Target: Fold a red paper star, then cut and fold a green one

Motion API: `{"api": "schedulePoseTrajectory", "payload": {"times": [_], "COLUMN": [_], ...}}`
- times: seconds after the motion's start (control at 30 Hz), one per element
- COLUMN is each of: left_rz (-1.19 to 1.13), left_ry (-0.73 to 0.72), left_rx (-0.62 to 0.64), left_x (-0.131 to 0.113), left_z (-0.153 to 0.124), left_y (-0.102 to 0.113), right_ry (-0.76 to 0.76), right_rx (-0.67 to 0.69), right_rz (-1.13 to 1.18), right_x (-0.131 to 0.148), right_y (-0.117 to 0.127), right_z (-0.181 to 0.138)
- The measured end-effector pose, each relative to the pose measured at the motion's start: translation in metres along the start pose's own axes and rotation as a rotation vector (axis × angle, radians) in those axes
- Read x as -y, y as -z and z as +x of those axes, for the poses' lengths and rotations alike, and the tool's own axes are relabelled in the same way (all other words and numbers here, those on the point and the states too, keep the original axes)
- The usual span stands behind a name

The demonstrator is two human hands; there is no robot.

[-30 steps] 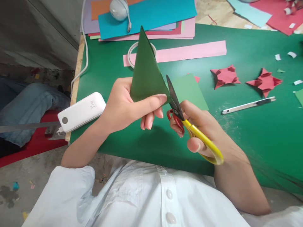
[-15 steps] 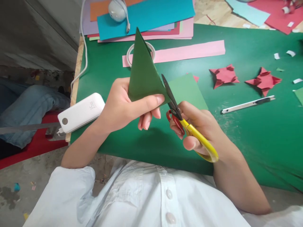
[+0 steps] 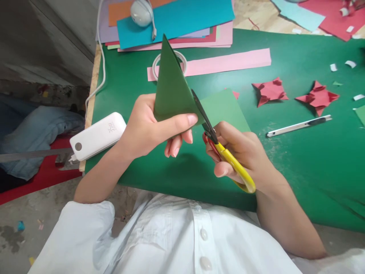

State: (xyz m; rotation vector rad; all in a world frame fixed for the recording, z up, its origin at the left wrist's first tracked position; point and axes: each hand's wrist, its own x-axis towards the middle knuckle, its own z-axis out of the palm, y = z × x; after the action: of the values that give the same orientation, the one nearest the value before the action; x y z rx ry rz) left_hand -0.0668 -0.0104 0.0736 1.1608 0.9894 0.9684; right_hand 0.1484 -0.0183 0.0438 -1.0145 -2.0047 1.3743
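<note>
My left hand (image 3: pixel 154 127) pinches the lower edge of a dark green paper folded into a tall triangle (image 3: pixel 171 83), held upright above the green mat (image 3: pixel 299 160). My right hand (image 3: pixel 242 156) grips scissors with yellow and red handles (image 3: pixel 225 154). Their dark blades (image 3: pixel 201 112) lie against the triangle's lower right edge, beside my left thumb. A lighter green paper square (image 3: pixel 228 110) lies flat on the mat behind the scissors.
Two folded red paper shapes (image 3: pixel 269 91) (image 3: pixel 318 97) and a white craft knife (image 3: pixel 299 126) lie to the right. A pink strip (image 3: pixel 228 62), a tape ring (image 3: pixel 156 64) and stacked coloured sheets (image 3: pixel 176 19) sit at the back. A white power bank (image 3: pixel 98 135) rests at the mat's left edge.
The scissors have slid left and their blades have closed further into the triangle's lower right edge. My right hand followed slightly left and up. The left hand barely moved.
</note>
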Motion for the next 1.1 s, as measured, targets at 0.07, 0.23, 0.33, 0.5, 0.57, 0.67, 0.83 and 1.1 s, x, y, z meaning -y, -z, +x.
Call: {"api": "schedulePoseTrajectory", "payload": {"times": [0.07,0.23,0.33,0.5,0.57,0.67,0.83,1.1], "left_rz": [0.02,0.036,0.024,-0.012,-0.019,-0.015,-0.047,-0.138], "left_ry": [0.001,0.008,0.03,0.046,0.052,0.056,0.051,-0.197], "left_rx": [-0.003,-0.002,-0.005,0.011,0.01,0.009,0.033,-0.037], "left_x": [0.0,0.0,-0.002,-0.002,-0.002,-0.002,0.0,0.014], "left_z": [0.0,0.0,0.001,0.002,0.002,0.001,0.001,0.006], "left_y": [0.0,0.001,0.0,-0.001,-0.001,-0.001,0.0,0.004], "right_ry": [-0.003,0.005,0.038,0.074,0.078,0.133,0.15,0.122], "right_rx": [-0.004,-0.006,-0.011,-0.006,-0.003,-0.004,-0.01,-0.024], "right_rz": [-0.002,0.002,0.0,0.01,0.011,0.017,0.002,0.0], "right_x": [0.001,0.002,0.002,-0.001,-0.003,-0.006,-0.009,-0.006], "right_y": [0.0,-0.002,-0.003,-0.005,-0.005,-0.006,-0.005,-0.004], "right_z": [0.0,0.001,0.001,-0.001,-0.001,-0.002,-0.003,-0.002]}}
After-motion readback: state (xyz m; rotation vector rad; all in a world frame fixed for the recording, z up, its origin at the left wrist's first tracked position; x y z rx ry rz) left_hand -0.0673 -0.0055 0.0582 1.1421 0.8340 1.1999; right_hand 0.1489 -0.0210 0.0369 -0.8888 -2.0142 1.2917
